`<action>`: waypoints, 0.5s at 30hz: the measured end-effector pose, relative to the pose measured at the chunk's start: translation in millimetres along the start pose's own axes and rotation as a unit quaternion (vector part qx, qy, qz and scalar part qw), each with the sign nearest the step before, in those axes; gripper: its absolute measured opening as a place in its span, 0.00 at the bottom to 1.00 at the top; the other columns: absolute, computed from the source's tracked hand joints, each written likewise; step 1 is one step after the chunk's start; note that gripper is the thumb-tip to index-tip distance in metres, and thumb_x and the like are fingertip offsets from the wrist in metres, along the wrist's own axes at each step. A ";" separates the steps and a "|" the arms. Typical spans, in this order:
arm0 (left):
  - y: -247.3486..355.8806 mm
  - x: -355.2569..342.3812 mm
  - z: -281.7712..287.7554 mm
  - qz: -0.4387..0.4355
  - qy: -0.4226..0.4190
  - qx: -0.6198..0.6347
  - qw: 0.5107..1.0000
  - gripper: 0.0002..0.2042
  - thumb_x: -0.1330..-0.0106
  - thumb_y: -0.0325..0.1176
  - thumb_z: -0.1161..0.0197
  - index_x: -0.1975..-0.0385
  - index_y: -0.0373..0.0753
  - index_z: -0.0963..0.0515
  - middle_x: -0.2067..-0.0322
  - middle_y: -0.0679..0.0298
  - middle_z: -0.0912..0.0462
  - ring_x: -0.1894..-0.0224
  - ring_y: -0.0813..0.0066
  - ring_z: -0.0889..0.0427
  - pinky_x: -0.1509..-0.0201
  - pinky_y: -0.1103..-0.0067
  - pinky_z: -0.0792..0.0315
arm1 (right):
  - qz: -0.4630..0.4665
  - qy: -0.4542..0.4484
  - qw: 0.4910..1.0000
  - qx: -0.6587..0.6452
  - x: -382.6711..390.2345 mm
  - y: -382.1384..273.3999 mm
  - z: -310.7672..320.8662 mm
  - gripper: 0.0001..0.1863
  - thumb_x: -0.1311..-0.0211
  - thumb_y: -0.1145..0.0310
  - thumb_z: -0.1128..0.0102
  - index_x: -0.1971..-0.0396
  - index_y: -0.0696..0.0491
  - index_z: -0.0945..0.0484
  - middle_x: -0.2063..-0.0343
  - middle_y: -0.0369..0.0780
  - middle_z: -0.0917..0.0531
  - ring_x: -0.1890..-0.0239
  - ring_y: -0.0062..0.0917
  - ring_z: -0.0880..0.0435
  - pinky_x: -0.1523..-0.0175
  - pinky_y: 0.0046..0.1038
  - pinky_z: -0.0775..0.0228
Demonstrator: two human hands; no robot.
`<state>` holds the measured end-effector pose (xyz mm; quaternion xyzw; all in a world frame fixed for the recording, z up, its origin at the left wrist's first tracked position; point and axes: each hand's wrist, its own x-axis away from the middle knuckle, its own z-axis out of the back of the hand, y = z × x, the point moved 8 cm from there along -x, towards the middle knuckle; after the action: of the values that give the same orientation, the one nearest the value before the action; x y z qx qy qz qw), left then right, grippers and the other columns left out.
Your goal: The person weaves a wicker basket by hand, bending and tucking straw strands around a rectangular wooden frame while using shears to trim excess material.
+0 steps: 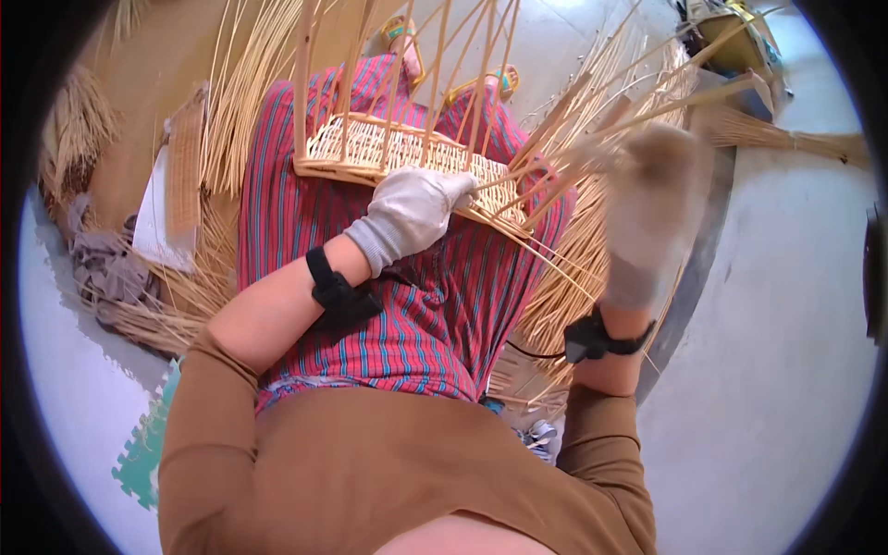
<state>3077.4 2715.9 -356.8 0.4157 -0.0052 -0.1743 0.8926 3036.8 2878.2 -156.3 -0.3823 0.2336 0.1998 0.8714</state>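
Observation:
A half-woven wicker basket (375, 148) rests across my lap. Its flat woven base is pale, and tall upright stakes (348, 88) rise from its edge. My left hand (416, 208), in a light grey work glove, is closed on the near edge of the base, right of its middle. Raised to the right of the basket is my right hand (655, 203), gloved too and smeared by motion, so its fingers do not show clearly. Blurred canes (578, 166) run between it and the basket's right end. A thin loose cane (564, 264) trails from the near right corner.
Loose canes lie on the floor at my left (242, 111) and right (569, 310). Tied bundles (79, 125) stand at the far left and another cane bundle (795, 139) at the right. A grey cloth (111, 259) and a green foam mat (153, 439) are at the left.

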 end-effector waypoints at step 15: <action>66.6 12.0 9.7 -0.149 0.063 -0.284 0.945 0.24 0.35 0.39 0.37 0.37 0.48 0.22 0.44 0.59 0.22 0.43 0.65 0.19 0.24 0.60 0.38 | -0.192 -0.161 0.961 -0.114 -20.7 74.3 -125.6 0.13 0.24 0.62 0.42 0.61 0.55 0.15 0.80 0.38 0.16 0.74 0.24 0.15 0.65 0.27 0.24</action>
<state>3107.6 2744.5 -302.5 0.1516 0.1625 -0.2727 0.9361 2948.9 2826.0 -262.5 -0.4798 -0.0120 0.1129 0.8700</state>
